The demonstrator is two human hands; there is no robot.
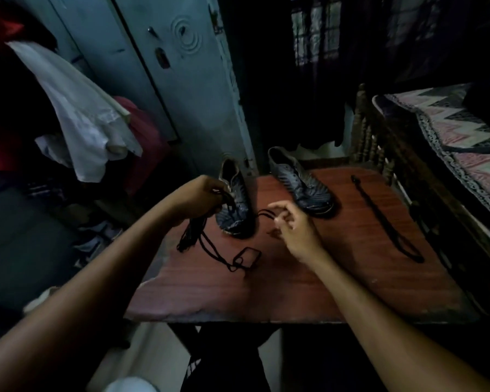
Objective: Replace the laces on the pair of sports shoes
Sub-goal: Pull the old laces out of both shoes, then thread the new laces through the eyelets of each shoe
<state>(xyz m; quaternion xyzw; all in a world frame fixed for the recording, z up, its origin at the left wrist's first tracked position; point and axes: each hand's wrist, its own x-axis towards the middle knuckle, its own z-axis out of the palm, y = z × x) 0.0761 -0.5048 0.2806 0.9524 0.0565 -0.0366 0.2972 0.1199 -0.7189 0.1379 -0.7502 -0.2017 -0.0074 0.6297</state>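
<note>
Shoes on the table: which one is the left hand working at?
The shoe nearer the table's left edge; the left hand holds a black lace at it. The other shoe stands untouched.

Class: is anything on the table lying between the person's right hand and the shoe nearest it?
Only a loop of black lace, beside the right hand; otherwise bare table separates it from the left shoe.

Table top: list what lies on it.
On the table stand the left shoe and right shoe. A folded black lace lies at right; a loose lace trails from the left hand. Anything under the forearms is hidden.
</note>
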